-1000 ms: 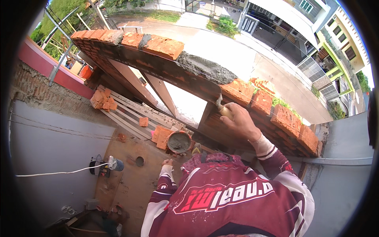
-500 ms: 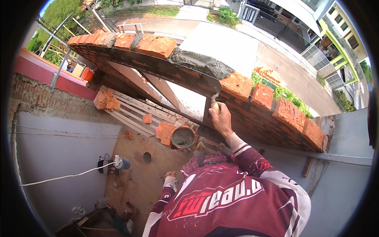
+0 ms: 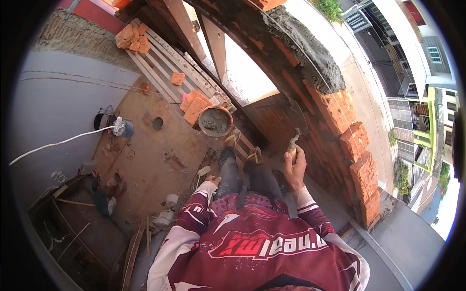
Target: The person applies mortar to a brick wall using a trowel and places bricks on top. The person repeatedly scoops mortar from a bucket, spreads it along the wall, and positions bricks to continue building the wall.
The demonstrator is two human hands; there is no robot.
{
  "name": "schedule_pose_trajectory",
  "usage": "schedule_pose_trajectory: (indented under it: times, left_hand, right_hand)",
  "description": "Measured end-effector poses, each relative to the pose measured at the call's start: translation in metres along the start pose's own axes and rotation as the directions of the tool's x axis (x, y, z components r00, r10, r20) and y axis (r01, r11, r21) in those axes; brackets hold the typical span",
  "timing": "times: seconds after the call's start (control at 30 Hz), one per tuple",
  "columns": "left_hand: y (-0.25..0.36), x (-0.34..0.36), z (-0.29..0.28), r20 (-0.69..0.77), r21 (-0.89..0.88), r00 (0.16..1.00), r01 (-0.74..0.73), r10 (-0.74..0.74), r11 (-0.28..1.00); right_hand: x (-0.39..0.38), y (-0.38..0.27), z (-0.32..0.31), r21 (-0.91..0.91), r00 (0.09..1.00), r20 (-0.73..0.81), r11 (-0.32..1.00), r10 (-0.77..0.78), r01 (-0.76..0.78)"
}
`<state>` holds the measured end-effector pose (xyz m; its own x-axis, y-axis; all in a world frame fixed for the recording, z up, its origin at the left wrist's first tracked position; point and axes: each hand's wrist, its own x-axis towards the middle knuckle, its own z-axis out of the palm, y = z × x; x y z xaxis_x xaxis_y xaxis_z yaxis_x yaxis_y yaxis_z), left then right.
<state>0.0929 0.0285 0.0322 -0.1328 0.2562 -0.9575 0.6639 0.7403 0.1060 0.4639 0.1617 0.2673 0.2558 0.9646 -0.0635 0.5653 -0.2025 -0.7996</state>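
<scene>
loose bricks (image 3: pixel 195 106) lie just left of the mortar bucket (image 3: pixel 215 121). below the bucket, the left hand (image 3: pixel 212 180) hangs by the thigh (image 3: pixel 231 169), fingers curled; whether they grip anything, i cannot tell. right of and below the bucket, the right hand (image 3: pixel 295 170) grasps the trowel (image 3: pixel 294 139), blade pointing bodyward-away, beside the brick wall (image 3: pixel 335 109).

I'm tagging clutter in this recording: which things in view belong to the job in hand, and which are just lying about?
Likely in use:
trowel, in the right hand
brick wall
wet mortar along its top
mortar bucket
loose bricks beside it

Seemingly lying about:
white cord
blue bucket
wooden board at lower left
</scene>
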Motion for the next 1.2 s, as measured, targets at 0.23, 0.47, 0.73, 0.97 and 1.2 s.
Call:
schedule_pose_trajectory:
  times: [0.23, 0.47, 0.73, 0.97, 1.2]
  left_hand:
    - [0.072, 0.012, 0.092, 0.239, 0.223, 0.931, 0.225, -0.277, 0.948]
    - [0.087, 0.048, 0.095, 0.224, -0.039, 0.933, 0.299, -0.283, 0.954]
    - [0.079, 0.053, 0.109, 0.216, -0.019, 0.934, 0.295, -0.285, 0.955]
    - [0.078, 0.055, 0.106, 0.195, -0.017, 0.942, 0.282, -0.274, 0.959]
    - [0.079, 0.056, 0.101, 0.205, -0.014, 0.938, 0.287, -0.278, 0.958]
  right_hand:
    - [0.089, 0.110, 0.228, -0.560, 0.659, 0.657, 0.822, 0.366, 0.101]
    - [0.146, 0.209, 0.481, -0.591, 0.629, 0.770, 0.498, 0.111, 0.635]
    - [0.123, 0.283, 0.549, -0.420, 0.308, 0.907, 0.572, 0.287, 0.705]
    - [0.120, 0.280, 0.516, -0.355, 0.348, 0.896, 0.916, 0.276, 0.188]
    - [0.101, 0.285, 0.480, -0.354, 0.443, 0.892, 0.467, -0.093, 0.810]
